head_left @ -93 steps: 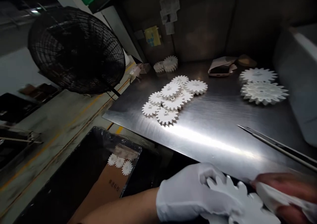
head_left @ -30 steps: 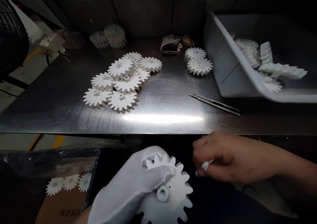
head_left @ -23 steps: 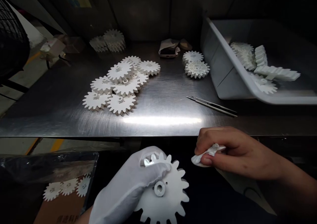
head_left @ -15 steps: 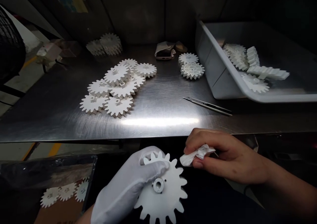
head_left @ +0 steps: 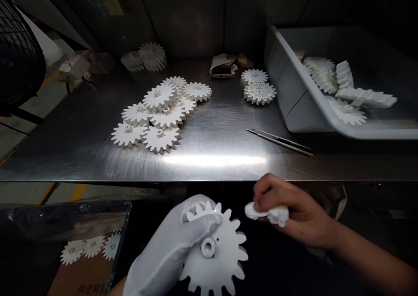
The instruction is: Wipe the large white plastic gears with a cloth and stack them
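Observation:
My left hand (head_left: 170,250), in a white glove, grips a large white plastic gear (head_left: 218,261) by its rim, below the front edge of the steel table (head_left: 209,156). The gear's flat face with its centre hub points up at me. My bare right hand (head_left: 290,213) is closed round a crumpled white cloth (head_left: 267,213), just right of the gear's teeth and apart from them. Both hands are over a dark area in front of the table.
A pile of several white gears (head_left: 160,113) lies on the table's left middle, two more gears (head_left: 259,86) sit further back. Tweezers (head_left: 279,141) lie near the right. A grey bin (head_left: 313,108) holds more gears. A phone (head_left: 222,69) lies at the back. A box with gears (head_left: 91,248) is lower left; a black fan (head_left: 16,60) is at the left.
The view swung right from the fan to the table. My right hand shifted the cloth in its fingers and curled tighter round it beside the gear. The left hand keeps its hold.

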Demonstrator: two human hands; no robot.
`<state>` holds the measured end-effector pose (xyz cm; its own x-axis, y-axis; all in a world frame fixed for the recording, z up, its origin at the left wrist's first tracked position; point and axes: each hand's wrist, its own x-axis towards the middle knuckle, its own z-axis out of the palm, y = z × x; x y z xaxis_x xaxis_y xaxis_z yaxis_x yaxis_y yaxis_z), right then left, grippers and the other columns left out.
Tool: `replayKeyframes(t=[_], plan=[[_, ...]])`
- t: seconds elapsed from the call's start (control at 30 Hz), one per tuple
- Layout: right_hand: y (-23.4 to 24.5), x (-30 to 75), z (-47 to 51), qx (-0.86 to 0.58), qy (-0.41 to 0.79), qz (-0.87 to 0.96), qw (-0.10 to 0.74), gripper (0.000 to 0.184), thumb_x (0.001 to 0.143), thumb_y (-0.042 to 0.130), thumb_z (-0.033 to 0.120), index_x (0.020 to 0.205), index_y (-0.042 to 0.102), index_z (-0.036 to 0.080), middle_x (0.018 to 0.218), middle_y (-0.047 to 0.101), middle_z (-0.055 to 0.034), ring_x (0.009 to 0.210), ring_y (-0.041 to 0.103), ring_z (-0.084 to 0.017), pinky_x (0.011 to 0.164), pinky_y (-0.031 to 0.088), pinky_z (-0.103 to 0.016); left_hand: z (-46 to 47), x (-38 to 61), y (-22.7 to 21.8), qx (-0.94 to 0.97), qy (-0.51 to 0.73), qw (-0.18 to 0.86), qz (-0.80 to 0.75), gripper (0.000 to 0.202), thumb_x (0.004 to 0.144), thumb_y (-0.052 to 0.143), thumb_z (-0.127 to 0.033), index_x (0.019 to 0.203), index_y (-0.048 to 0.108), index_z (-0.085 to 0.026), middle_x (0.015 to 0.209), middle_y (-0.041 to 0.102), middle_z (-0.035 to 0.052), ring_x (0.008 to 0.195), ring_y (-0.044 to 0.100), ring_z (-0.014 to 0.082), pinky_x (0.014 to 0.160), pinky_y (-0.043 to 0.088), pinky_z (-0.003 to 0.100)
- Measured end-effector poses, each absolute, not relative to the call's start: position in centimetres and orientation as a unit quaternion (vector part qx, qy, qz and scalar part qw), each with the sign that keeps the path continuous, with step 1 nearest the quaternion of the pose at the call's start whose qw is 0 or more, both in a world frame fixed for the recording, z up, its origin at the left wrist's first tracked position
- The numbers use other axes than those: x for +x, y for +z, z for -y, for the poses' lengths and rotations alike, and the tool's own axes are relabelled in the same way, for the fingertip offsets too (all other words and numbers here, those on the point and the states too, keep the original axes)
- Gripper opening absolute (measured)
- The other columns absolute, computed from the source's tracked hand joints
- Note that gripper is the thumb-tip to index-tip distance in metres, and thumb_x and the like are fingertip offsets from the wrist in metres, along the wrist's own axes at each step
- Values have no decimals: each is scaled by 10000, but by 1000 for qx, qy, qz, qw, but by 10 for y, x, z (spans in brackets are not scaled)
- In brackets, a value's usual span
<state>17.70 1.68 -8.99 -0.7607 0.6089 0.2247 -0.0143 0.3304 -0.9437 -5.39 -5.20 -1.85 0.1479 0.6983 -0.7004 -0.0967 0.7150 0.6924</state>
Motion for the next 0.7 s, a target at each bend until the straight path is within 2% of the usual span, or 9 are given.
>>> replayKeyframes(t=[0.1, 0.3, 0.4, 0.47, 0.63, 0.7], plan=[[-83, 183, -17, -193, 543, 750, 324, 223, 843, 600, 118, 1028, 612, 241, 978, 513, -39, 843, 566, -153, 697, 479, -286, 50, -52, -23, 243, 277, 721, -587, 307, 784, 631, -394, 644, 457, -184, 621, 450, -32, 576, 420, 124, 539, 380, 237], [-80, 182, -14, -167, 501, 774, 348, 242, 856, 601, 108, 1062, 612, 234, 1033, 478, -50, 929, 547, -171, 777, 483, -320, 48, -51, -31, 224, 286, 734, -574, 297, 787, 620, -385, 667, 444, -179, 629, 443, -38, 556, 429, 103, 520, 397, 212], [-80, 178, -15, -123, 469, 807, 339, 214, 883, 570, 164, 1088, 618, 203, 1044, 477, -69, 943, 521, -188, 785, 474, -344, 48, -49, -34, 217, 295, 737, -568, 285, 783, 633, -375, 675, 462, -174, 627, 457, -35, 552, 443, 100, 513, 400, 205], [-79, 176, -16, -102, 439, 830, 328, 242, 877, 522, 133, 1095, 616, 176, 1032, 484, -79, 915, 509, -187, 766, 464, -350, 49, -47, -34, 213, 301, 735, -569, 284, 784, 646, -381, 681, 484, -171, 620, 473, -33, 545, 453, 99, 507, 405, 204], [-87, 173, -15, -187, 352, 884, 245, 299, 806, 483, 19, 996, 640, 189, 930, 522, -60, 823, 507, -167, 666, 426, -304, 51, -49, -39, 205, 306, 716, -593, 248, 823, 658, -367, 756, 566, -146, 669, 547, -21, 585, 531, 111, 534, 466, 226], [-89, 175, -13, -219, 380, 859, 264, 276, 812, 527, 26, 1000, 636, 197, 930, 526, -49, 818, 530, -149, 670, 438, -276, 49, -50, -41, 211, 302, 695, -617, 214, 868, 621, -337, 862, 599, -123, 763, 596, -2, 642, 577, 121, 574, 506, 249]])
